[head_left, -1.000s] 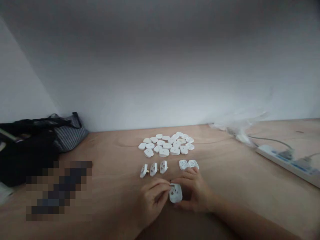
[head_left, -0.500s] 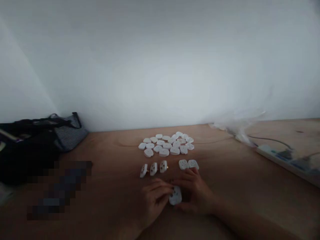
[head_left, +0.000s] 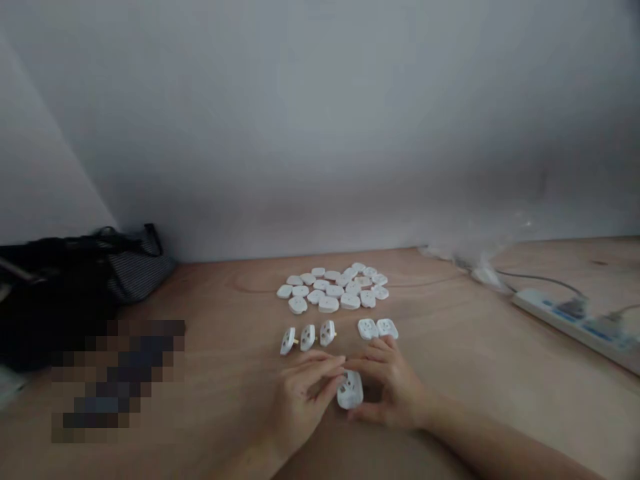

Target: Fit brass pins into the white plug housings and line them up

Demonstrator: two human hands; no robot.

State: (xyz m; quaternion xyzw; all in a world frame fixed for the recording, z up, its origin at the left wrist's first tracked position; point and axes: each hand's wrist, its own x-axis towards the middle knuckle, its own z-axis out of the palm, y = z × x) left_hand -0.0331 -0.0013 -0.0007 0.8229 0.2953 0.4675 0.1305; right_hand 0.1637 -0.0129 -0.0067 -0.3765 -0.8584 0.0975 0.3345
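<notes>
A white square plug part (head_left: 349, 393) with dark openings in its face is held near the table's front, tilted toward me. My right hand (head_left: 393, 383) grips it from the right, fingers at the top edge and thumb at the lower edge. At its upper left, my left hand (head_left: 313, 387) has thumb and fingers drawn together in a pinch; whatever lies between the tips is too small to make out. Beyond my left hand, three white plug parts (head_left: 307, 338) with brass pins stand on edge in a row. Two open white plug shells (head_left: 368, 329) lie past my right fingers.
Several white plug pieces (head_left: 329, 305) lie grouped toward the wall. A white power strip (head_left: 570, 321) with cables is on the right, near clear plastic wrap (head_left: 485, 270). At left are a dark bag (head_left: 135, 267) and a blurred-out dark object (head_left: 125, 377).
My left fingertips have lifted slightly off the held plug part's face, showing more of its openings. My right hand keeps its grip. The picture has become evenly lit.
</notes>
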